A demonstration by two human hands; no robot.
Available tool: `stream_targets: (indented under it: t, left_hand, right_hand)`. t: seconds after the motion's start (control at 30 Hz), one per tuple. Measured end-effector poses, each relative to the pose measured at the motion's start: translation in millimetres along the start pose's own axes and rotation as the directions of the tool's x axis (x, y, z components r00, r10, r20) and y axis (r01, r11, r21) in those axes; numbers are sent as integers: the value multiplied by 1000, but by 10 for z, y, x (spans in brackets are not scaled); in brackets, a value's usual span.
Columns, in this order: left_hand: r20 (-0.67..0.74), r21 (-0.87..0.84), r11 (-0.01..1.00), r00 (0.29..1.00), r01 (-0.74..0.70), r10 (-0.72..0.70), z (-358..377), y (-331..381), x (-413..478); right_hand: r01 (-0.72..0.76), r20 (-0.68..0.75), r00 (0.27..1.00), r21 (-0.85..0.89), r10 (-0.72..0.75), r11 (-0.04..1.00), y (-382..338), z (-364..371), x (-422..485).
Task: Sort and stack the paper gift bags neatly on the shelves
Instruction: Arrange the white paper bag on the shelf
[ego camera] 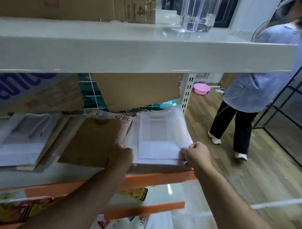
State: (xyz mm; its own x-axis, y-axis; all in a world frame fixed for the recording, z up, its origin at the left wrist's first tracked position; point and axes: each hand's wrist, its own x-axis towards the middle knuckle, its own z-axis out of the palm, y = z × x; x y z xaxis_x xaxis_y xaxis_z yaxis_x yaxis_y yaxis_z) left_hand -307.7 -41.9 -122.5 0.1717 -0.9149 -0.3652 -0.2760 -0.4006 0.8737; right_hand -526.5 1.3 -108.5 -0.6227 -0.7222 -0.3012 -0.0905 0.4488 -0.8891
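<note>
A stack of flat white paper gift bags lies at the right end of the middle shelf. My right hand pinches the stack's near right corner. My left hand grips the stack's near left edge, beside a brown paper bag. Under the brown bag a pink bag printed "GIRL" sticks out. Further left lies another white bag with cord handles on top of a brown one.
Cardboard boxes stand at the back of the shelf, and the upper shelf carries boxes and a clear plastic jug. A person in a blue top walks on the wooden floor to the right. Lower orange-edged shelves hold packets.
</note>
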Motion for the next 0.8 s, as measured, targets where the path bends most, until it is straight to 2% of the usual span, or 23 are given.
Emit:
stream_targets:
  t: [0.13,0.27,0.37,0.5,0.63,0.8]
  left_hand:
    - [24,12,1000,1000,1,-1,-7,77,-110]
    - [49,48,999,999,1,-3,-24,129,-206]
    - [84,6,997,994,-73,72,-22,143,-227]
    - [57,-93,979,980,-183,189,-72,96,-225]
    - [5,-183,963,979,-199,203,-219,130,-361]
    - [-58,-209,954,977,-213,205,-508,133,-473]
  right_hand:
    - [-20,37,999,115,16,993,-36,-108,-60]
    - [-60,121,991,90,49,994,-74,-234,-150]
    - [-52,89,995,82,45,995,-40,-256,-217]
    - [45,33,998,220,-54,974,6,-308,-308]
    - [116,6,992,349,-126,930,-13,-388,-420]
    - [131,59,983,440,-175,888,-105,-339,-642]
